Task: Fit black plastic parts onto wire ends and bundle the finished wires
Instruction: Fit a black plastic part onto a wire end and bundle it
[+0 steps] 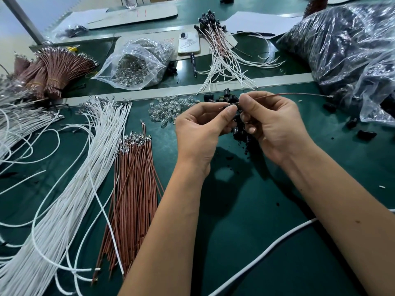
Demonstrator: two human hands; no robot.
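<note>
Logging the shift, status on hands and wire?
Left hand and right hand both pinch brown wire at black part. Nothing blocks.

This is a small assembly workshop, a hand-work bench for wiring. The bench (245, 210) has a green mat top, and its load is stock in bulk. Left of the hands lie loose white wires (70, 189) and brown wires (132, 189) with metal terminals. Beyond them, at the bench's far left, stand tied brown bundles (55, 69). Behind the hands sit a clear bag of small bulbs (136, 65), loose bulbs (168, 110) and finished wires (222, 52) with black caps. At far right bulges a big bag of black parts (342, 48).
</note>
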